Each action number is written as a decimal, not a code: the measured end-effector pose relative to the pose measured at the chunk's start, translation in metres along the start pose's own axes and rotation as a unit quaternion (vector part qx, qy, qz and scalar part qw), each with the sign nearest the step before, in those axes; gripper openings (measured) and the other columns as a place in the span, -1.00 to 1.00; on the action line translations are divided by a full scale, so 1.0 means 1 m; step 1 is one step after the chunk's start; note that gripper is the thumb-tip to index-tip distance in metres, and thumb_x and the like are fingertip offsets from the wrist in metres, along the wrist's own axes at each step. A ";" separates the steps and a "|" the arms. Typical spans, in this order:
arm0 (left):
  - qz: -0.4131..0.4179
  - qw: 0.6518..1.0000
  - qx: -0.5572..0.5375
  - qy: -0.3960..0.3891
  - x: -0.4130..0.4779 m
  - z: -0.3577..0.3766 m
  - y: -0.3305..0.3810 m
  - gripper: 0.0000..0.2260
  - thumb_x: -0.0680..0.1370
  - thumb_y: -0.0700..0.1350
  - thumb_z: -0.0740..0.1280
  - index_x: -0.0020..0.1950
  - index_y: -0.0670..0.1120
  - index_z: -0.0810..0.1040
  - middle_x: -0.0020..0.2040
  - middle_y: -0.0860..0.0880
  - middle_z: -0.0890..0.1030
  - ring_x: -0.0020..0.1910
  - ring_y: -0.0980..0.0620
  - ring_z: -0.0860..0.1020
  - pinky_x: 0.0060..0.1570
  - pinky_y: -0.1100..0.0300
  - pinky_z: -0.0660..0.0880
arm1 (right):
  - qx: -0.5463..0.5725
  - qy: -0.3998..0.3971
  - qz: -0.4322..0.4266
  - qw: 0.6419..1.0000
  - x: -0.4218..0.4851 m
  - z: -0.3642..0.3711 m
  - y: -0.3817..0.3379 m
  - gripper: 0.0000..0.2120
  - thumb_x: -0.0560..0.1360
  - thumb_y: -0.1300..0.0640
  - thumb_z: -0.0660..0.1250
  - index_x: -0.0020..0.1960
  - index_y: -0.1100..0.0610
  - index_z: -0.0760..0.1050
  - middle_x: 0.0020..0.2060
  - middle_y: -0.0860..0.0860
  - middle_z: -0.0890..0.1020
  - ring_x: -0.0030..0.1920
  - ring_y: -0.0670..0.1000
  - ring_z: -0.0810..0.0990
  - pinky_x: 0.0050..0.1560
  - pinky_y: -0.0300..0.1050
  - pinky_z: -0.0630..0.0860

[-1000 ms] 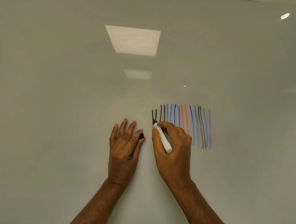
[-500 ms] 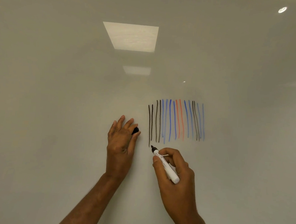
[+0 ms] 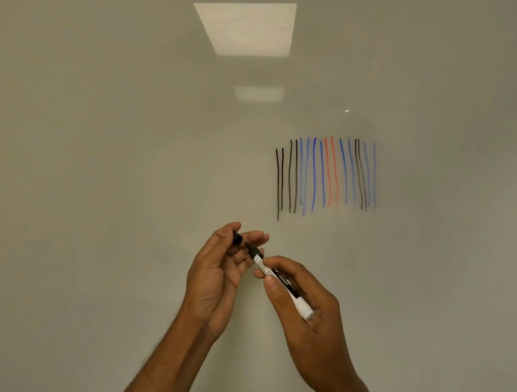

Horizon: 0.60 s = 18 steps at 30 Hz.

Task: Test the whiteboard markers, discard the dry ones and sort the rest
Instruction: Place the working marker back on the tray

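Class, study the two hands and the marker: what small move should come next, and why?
Probably push the cap in the left hand onto the marker in the right hand. Its bare tip points at the cap, and dark test lines already show it writes.

Whiteboard [image 3: 130, 188] with coloured test strokes [image 3: 325, 175]

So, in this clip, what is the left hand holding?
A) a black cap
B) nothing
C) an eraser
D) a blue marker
A: the left hand pinches a black cap in its fingertips, just ahead of the tip of the marker held by the right hand.
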<state>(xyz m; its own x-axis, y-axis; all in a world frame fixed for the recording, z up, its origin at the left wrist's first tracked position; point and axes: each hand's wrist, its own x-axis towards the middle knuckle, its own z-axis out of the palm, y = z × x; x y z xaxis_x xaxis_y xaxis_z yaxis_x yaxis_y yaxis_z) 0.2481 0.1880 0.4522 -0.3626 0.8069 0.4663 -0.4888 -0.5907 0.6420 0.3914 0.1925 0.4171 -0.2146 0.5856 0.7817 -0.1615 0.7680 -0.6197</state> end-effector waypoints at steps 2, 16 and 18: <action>-0.019 1.000 -0.016 -0.005 -0.006 -0.003 -0.001 -0.78 0.71 -0.12 0.16 0.24 -0.18 0.51 -0.01 -0.26 0.70 0.19 -0.27 0.65 0.17 -0.12 0.58 | 0.008 0.000 0.000 1.000 -0.003 0.003 0.001 -0.70 0.55 -0.06 0.31 0.23 0.01 0.59 0.10 -0.16 0.68 0.18 -0.07 0.63 0.14 -0.31 0.54; -0.059 0.998 0.006 0.014 -0.034 -0.019 -0.016 -0.79 0.67 -0.13 0.24 0.18 -0.14 0.64 0.01 -0.25 0.68 0.06 -0.19 0.68 0.22 -0.15 0.59 | 0.039 0.018 0.024 0.999 -0.017 0.020 0.018 -0.74 0.57 -0.01 0.28 0.20 0.01 0.61 0.10 -0.18 0.67 0.19 -0.09 0.62 0.16 -0.32 0.52; -0.063 0.998 -0.003 0.024 -0.037 -0.020 -0.021 -0.80 0.65 -0.14 0.26 0.17 -0.14 0.64 -0.04 -0.21 0.66 -0.02 -0.12 0.67 0.19 -0.10 0.59 | 0.041 0.020 0.038 0.998 -0.019 0.021 0.020 -0.77 0.56 -0.02 0.28 0.17 -0.04 0.60 0.07 -0.18 0.68 0.16 -0.11 0.63 0.12 -0.34 0.54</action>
<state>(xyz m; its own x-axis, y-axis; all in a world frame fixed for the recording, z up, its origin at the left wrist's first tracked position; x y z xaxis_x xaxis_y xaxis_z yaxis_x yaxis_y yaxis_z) 0.2554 0.1700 0.4091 -0.3355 0.8740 0.3514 -0.5384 -0.4840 0.6898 0.3718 0.1911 0.3881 -0.1919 0.6524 0.7332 -0.2245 0.6981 -0.6799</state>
